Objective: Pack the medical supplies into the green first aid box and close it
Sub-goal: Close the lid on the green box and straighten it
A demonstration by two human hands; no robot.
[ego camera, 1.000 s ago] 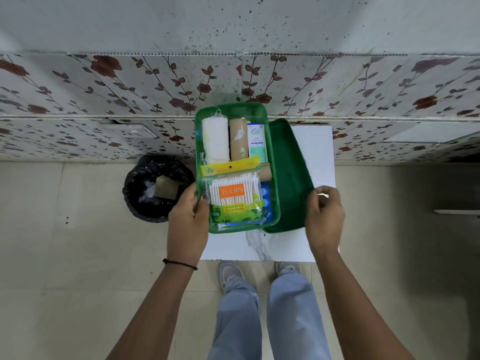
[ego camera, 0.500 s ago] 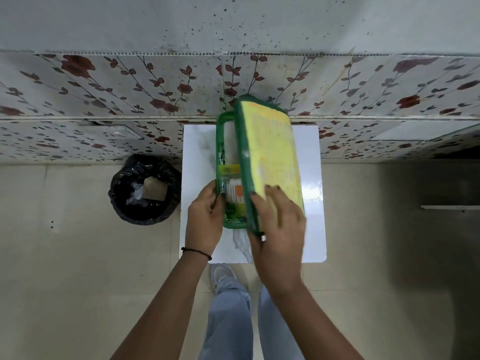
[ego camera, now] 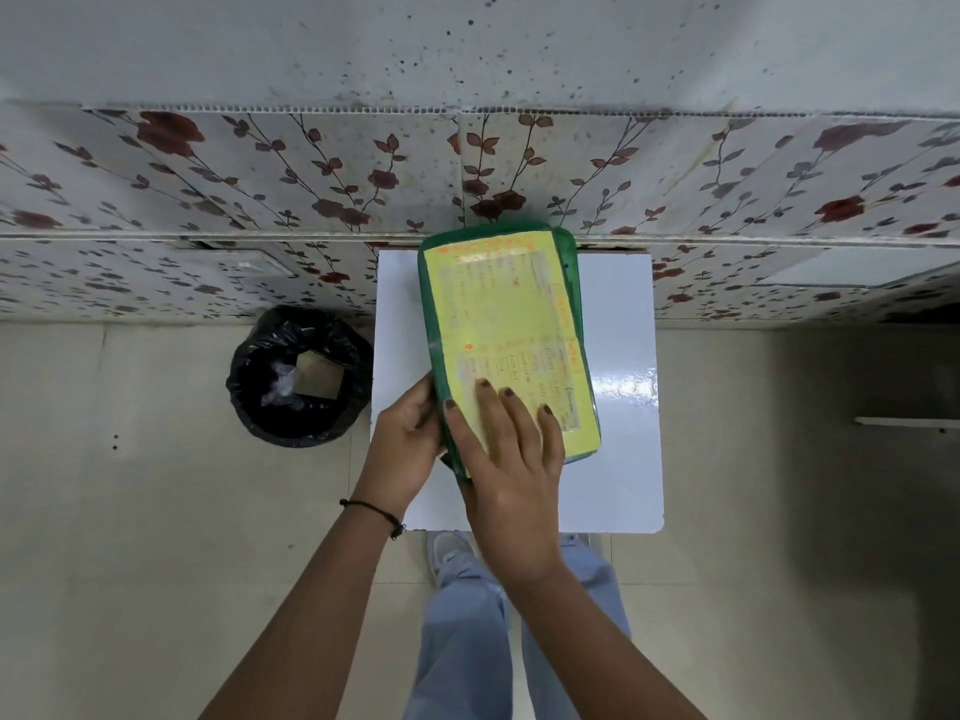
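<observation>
The green first aid box (ego camera: pixel 569 262) lies on the small white table (ego camera: pixel 623 459), its lid down over the base. A yellow printed label (ego camera: pixel 506 314) covers most of the lid. My right hand (ego camera: pixel 511 459) rests flat on the near end of the lid, fingers spread. My left hand (ego camera: pixel 408 439) grips the box's near left edge. The supplies inside are hidden under the lid.
A black-lined waste bin (ego camera: pixel 301 376) with a cardboard scrap in it stands on the floor left of the table. A floral-patterned wall (ego camera: pixel 260 200) runs right behind the table. My legs and shoes (ego camera: pixel 452 553) are below the table's near edge.
My right hand swung the lid from lying open at the right over onto the box, which is now covered. My left hand stayed on the box's left edge.
</observation>
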